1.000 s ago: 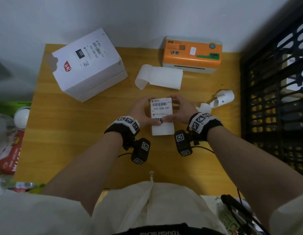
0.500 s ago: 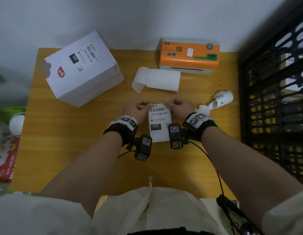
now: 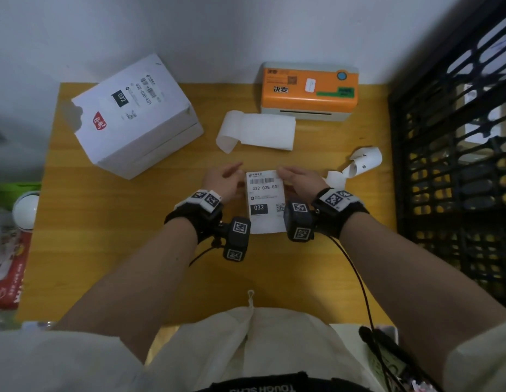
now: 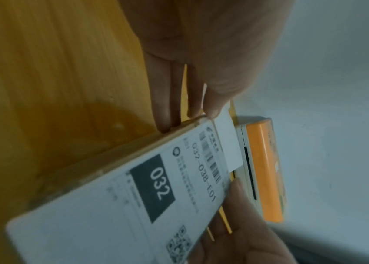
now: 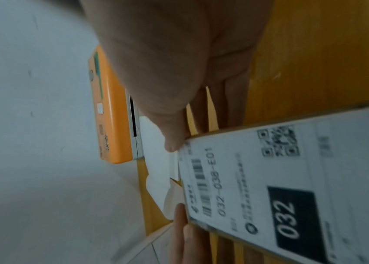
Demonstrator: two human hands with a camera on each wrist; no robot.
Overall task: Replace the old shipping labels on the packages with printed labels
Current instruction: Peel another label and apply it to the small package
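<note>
A printed label (image 3: 264, 193) marked 032 is held flat just above the wooden table (image 3: 104, 250), between my wrists. My left hand (image 3: 237, 171) pinches its far left corner, thumb on top and fingers under (image 4: 192, 114). My right hand (image 3: 282, 172) pinches the far right corner the same way (image 5: 179, 141). A pale layer shows along the label's edge (image 4: 111, 153). The white package box (image 3: 133, 117) stands at the back left, with an old 032 label (image 3: 138, 94) on its top.
An orange label printer (image 3: 308, 89) sits at the back, with a blank strip (image 3: 260, 131) of paper curling in front of it. Curled white scraps (image 3: 362, 162) lie at the right. A black rack (image 3: 458, 165) borders the table's right; red packaging (image 3: 8, 273) lies off its left edge.
Both hands have slid from the label's sides up to its far corners. The label now lies flatter and a little nearer my body.
</note>
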